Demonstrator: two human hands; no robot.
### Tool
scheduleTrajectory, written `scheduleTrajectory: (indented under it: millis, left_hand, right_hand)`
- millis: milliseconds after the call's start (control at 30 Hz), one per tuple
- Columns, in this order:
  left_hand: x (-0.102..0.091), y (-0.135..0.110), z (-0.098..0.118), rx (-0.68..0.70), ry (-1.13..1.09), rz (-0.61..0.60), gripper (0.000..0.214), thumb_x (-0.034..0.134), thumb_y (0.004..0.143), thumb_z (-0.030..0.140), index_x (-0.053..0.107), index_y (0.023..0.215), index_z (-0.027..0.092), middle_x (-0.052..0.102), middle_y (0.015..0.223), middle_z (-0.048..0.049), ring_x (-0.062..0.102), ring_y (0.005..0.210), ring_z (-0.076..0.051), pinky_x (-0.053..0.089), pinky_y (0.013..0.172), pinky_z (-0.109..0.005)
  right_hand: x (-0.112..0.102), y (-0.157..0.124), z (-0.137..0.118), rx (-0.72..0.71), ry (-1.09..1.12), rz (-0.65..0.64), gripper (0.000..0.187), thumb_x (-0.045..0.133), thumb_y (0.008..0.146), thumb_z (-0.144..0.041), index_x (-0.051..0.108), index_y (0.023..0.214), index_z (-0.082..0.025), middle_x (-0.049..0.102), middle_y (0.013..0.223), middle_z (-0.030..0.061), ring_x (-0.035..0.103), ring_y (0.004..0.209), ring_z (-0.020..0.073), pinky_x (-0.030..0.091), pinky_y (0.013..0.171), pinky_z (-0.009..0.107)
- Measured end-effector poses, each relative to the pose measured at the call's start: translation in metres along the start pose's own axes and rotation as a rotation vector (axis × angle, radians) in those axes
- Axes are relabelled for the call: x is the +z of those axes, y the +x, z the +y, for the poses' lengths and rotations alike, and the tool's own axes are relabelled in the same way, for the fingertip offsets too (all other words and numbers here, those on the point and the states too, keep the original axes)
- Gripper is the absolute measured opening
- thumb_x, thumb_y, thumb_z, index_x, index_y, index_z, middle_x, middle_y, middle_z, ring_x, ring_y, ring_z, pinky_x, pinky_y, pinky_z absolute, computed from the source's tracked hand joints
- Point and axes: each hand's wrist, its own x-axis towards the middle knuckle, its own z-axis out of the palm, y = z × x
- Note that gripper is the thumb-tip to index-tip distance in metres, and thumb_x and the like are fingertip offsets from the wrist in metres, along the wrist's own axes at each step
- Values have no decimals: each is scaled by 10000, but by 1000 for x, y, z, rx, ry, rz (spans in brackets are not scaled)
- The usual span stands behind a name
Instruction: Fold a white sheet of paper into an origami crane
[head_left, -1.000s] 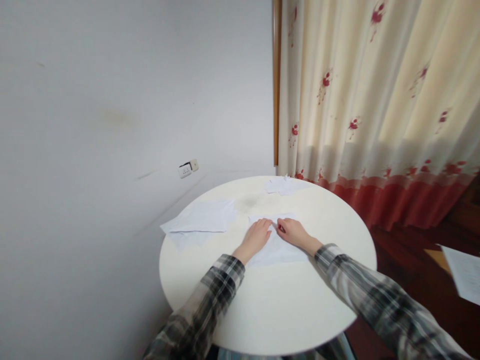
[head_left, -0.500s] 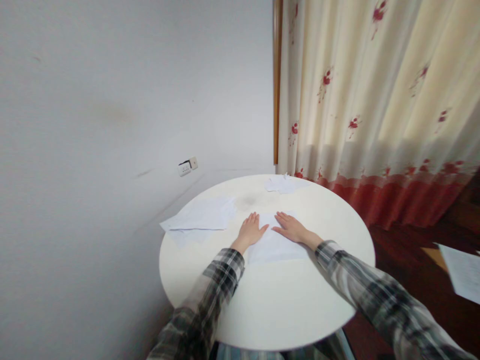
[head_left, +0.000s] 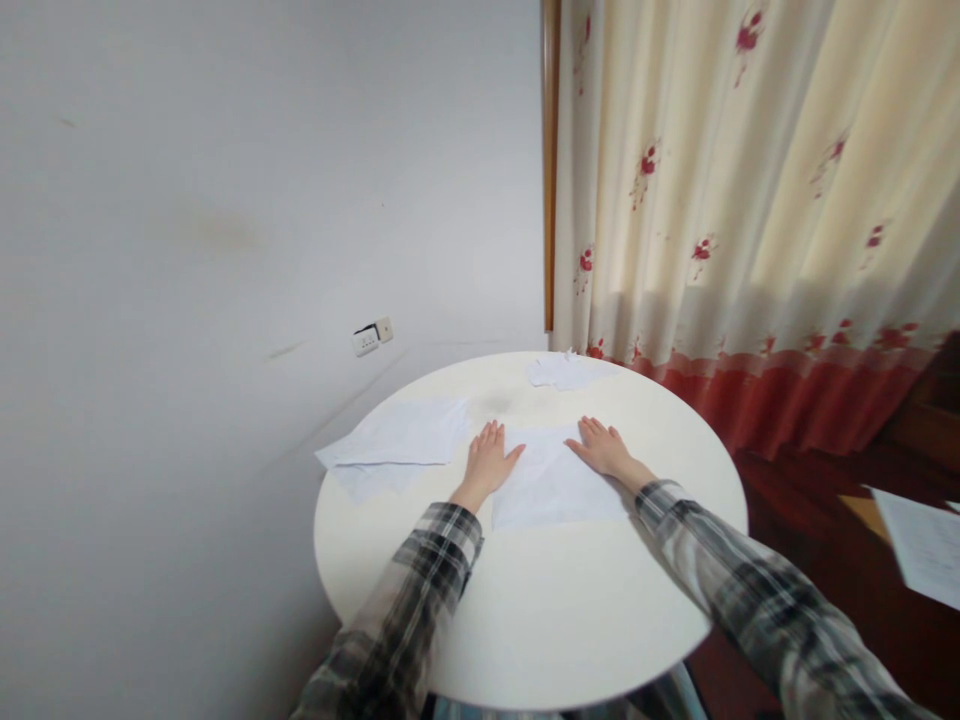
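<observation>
Basically, left hand (head_left: 487,462), right hand (head_left: 604,451) flat at opposite sides of sheet (head_left: 556,492); grip apart on both, likely pressing it smooth on desk (head_left: 570,610).

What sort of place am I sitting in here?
Probably a room in a home, judging by the flowered curtain, the round table and the wall socket.
</observation>
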Motion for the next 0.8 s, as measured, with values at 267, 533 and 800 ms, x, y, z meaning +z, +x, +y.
scheduleTrajectory:
  millis: [267, 533, 800]
  left_hand:
    - [9, -12, 27, 302, -71, -69, 616, 211, 874, 484, 265, 1347, 93, 241, 1437, -118, 180, 1331, -201, 201, 1069, -350]
    - [21, -7, 29, 305, -4, -119, 513, 190, 877, 270, 279, 1345, 79, 281, 1423, -99, 209, 1322, -175, 186, 1075, -346]
    - [10, 3, 4, 100, 48, -137, 598, 175, 873, 466, 281, 1350, 120, 240, 1439, -89, 179, 1331, -206, 174, 1072, -388]
  right_hand:
    - [4, 5, -24, 45, -94, 258, 620, 353, 851, -425, 352, 1294, 9, 328, 1370, 213, 253, 1280, 302, 143, 1039, 452]
    - [22, -12, -52, -408, 89, 185, 528, 209, 908, -374, 378, 1300, -63, 391, 1351, 144, 340, 1256, 194, 269, 1034, 342]
    - [10, -16, -31, -271, 50, 3, 699, 203, 852, -580, 280, 1362, -109, 238, 1434, 105, 187, 1326, 224, 168, 1064, 397]
